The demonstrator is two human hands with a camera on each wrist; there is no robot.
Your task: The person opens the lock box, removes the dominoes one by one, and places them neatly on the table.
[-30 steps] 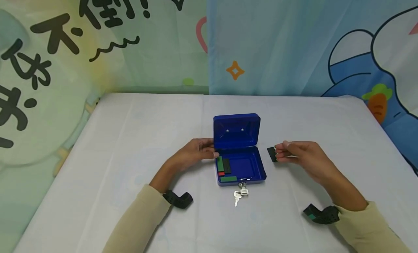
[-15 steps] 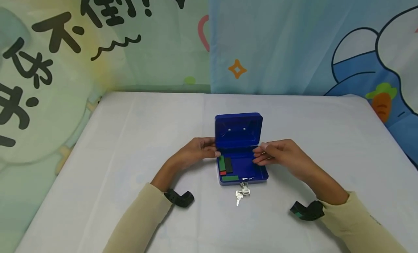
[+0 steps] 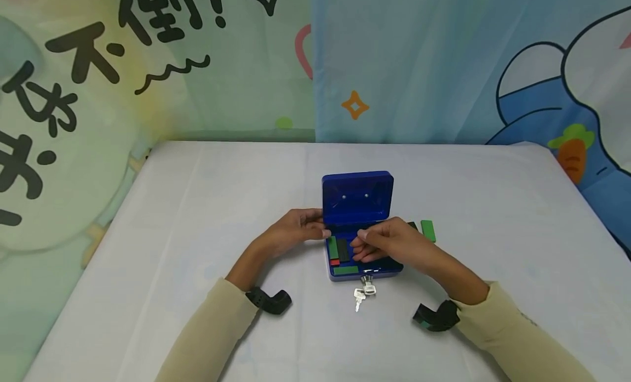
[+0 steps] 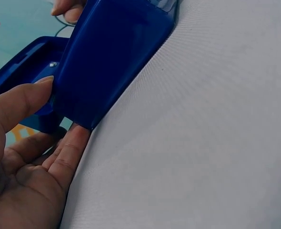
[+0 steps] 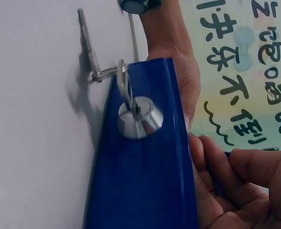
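Note:
An open blue cash box point(image 3: 389, 269), lid point(image 3: 357, 198) raised, stands on the white-covered table. My left hand point(image 3: 299, 227) grips its left side near the hinge; in the left wrist view the thumb point(image 4: 33, 95) lies on the rim and the fingers outside the back corner. My right hand point(image 3: 386, 242) reaches over the box, thumb and fingers bent close together; whether anything is between them is hidden. Beside its fingertips are a dark block point(image 3: 342, 250), a green block point(image 3: 333, 247), a red block point(image 3: 334, 262) and another green block point(image 3: 345, 271) inside the box.
Keys point(image 3: 360, 297) hang from the lock point(image 5: 140, 117) on the box's front. Right of the box lie a green block point(image 3: 428, 231) and a dark block point(image 3: 412, 225), the latter partly covered by my right hand. Printed cloth point(image 3: 409, 64) hangs behind the table point(image 3: 236, 168).
My right hand has moved left from beside the box to over its inside. A green block right of the box has come into sight. My left hand keeps its grip on the box.

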